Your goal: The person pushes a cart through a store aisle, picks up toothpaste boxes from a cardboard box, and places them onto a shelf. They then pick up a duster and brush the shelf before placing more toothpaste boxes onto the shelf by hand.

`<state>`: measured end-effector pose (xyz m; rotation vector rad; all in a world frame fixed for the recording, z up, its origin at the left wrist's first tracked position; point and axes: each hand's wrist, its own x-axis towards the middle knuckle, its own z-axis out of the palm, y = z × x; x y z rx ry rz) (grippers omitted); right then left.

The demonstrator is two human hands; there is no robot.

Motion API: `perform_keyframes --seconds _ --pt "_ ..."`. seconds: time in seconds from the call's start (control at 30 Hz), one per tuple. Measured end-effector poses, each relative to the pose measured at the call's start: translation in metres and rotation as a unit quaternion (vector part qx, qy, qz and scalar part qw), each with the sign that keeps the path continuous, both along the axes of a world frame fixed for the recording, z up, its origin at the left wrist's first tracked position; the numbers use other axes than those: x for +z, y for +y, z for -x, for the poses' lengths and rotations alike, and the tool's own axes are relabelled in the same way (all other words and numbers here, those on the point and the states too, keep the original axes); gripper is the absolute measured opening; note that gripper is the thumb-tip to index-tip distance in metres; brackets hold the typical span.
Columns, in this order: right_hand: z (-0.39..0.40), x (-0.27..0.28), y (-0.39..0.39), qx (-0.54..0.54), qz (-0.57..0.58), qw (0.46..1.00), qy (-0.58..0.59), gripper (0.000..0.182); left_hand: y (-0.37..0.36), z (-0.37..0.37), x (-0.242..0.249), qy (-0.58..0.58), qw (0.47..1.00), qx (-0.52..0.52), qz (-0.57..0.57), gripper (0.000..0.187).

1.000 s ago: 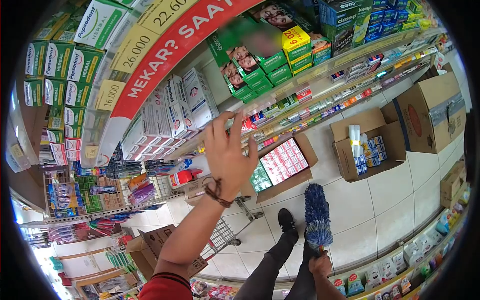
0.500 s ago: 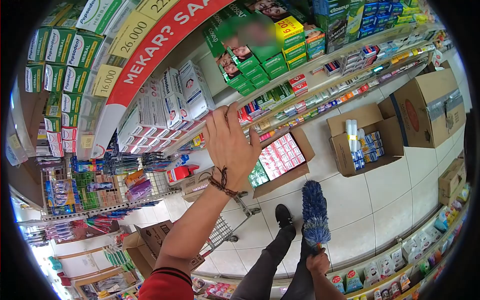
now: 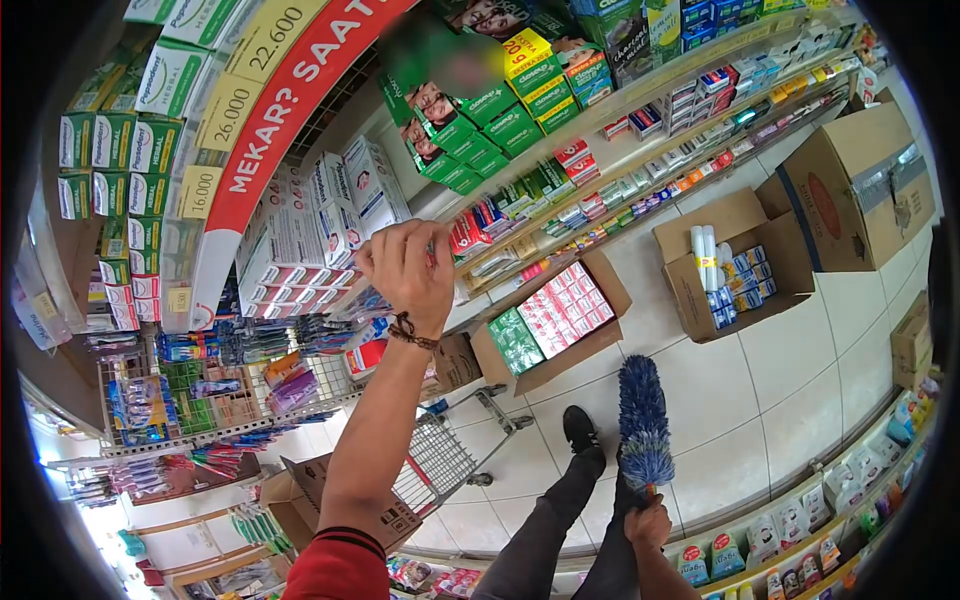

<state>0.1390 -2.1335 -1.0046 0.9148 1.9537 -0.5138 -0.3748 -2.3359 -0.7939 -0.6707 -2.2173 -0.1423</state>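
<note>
My left hand (image 3: 408,268), at the end of a red sleeve and a braided bracelet, is raised in front of the shelf beside stacked white Pepsodent toothpaste boxes (image 3: 318,205). Its fingers are bent inward, with the back of the hand toward me; the palm and fingertips are hidden, so I cannot tell what they hold, if anything. Low by my leg, my right hand (image 3: 648,522) is wrapped around the handle of a fluffy blue duster (image 3: 644,425), whose head points away from me. Green Closeup toothpaste boxes (image 3: 475,135) stand stacked farther along the shelf.
An open carton (image 3: 488,345) of red-and-white and green packs lies on the tiled floor. Another open carton (image 3: 690,325) and a taller cardboard box (image 3: 855,190) stand farther right. A wire cart (image 3: 440,460) is near my feet. Toothbrush packs (image 3: 230,345) hang at left.
My left hand has drawn back and left from the front of the toothpaste boxes, and its outstretched fingers have curled. My right hand still grips the duster. The view has shifted slightly.
</note>
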Motion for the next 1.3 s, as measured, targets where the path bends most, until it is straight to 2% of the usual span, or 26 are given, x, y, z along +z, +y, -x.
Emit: perform_keyframes --seconds 0.17,0.33,0.53,0.73,1.23,1.3 --pt "-0.001 0.005 0.002 -0.006 0.0 1.0 0.026 0.067 -0.005 0.003 -0.009 0.018 1.0 0.004 0.002 0.018" --pt "-0.004 0.0 0.001 0.003 -0.012 1.0 0.015 0.065 0.004 -0.001 -0.008 0.005 0.998 0.063 0.024 0.018" --pt "0.002 0.004 0.006 -0.019 0.02 1.0 -0.012 0.066 0.009 -0.003 -0.007 0.004 0.997 0.075 0.027 0.016" --pt "-0.005 -0.001 0.003 -0.022 0.013 1.0 0.008 0.062 0.016 -0.005 -0.007 -0.059 0.996 0.065 -0.01 0.018" --pt "0.008 0.001 -0.002 0.034 -0.004 0.999 0.005 0.064 0.037 -0.003 0.0 -0.087 0.996 0.03 -0.005 0.025" --pt "0.009 0.001 -0.002 0.027 -0.001 1.0 0.004 0.064 0.038 -0.004 0.009 -0.093 0.994 0.035 0.053 0.026"
